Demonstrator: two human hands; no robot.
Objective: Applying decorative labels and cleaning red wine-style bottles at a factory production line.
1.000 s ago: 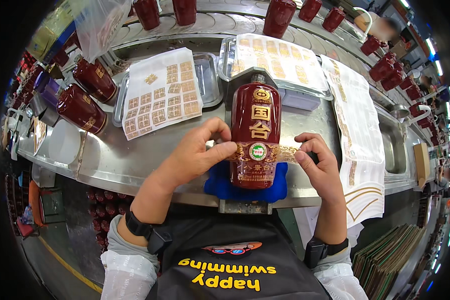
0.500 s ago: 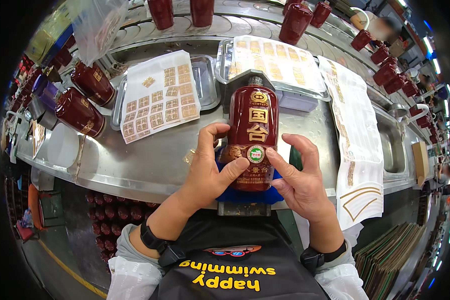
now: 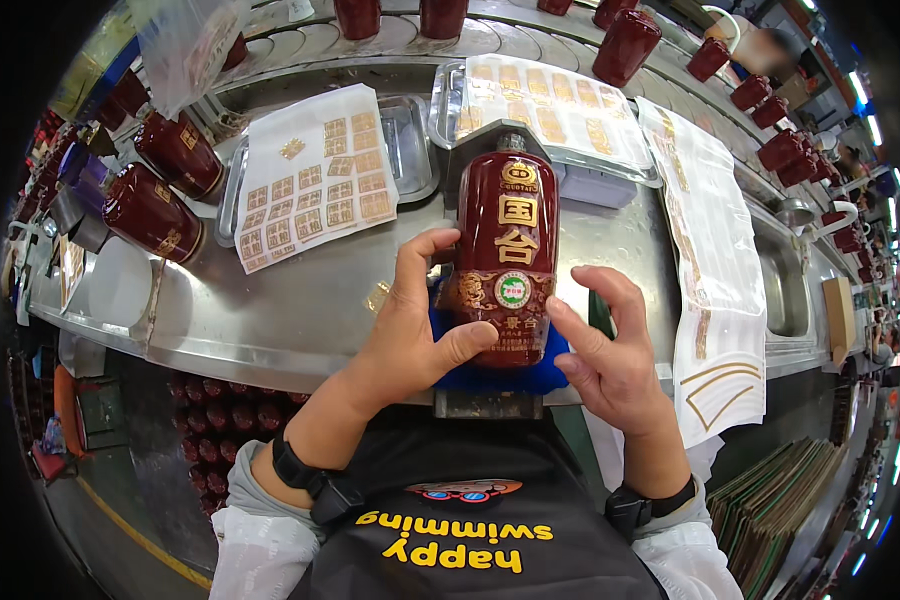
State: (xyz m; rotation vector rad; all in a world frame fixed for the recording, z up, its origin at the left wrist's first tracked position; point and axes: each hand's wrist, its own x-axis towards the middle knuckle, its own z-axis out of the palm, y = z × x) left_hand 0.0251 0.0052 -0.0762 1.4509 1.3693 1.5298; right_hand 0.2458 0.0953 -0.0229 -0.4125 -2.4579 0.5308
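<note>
A dark red bottle (image 3: pixel 508 215) with gold lettering leans back in a dark metal stand (image 3: pixel 485 404) padded with blue material. A round green-and-white sticker (image 3: pixel 512 291) sits on its lower front, over a gold-patterned band. My left hand (image 3: pixel 400 335) grips the bottle's left side, with the index finger along its edge and the thumb on the lower front. My right hand (image 3: pixel 610 360) is beside the bottle's lower right, fingers apart and curved. Its index fingertip is close to the glass; whether it touches I cannot tell.
Sheets of gold stickers (image 3: pixel 315 215) lie on metal trays (image 3: pixel 407 140) behind the stand. A long white sheet (image 3: pixel 715 300) hangs over the steel bench (image 3: pixel 235 335) near a sink (image 3: pixel 778 285). Red bottles (image 3: pixel 155 210) stand at left; more line the conveyor (image 3: pixel 500 42).
My right hand has drawn back off the sticker to the bottle's right side. My left thumb stays on the lower front. The view has shifted slightly; conveyor bottles moved right.
</note>
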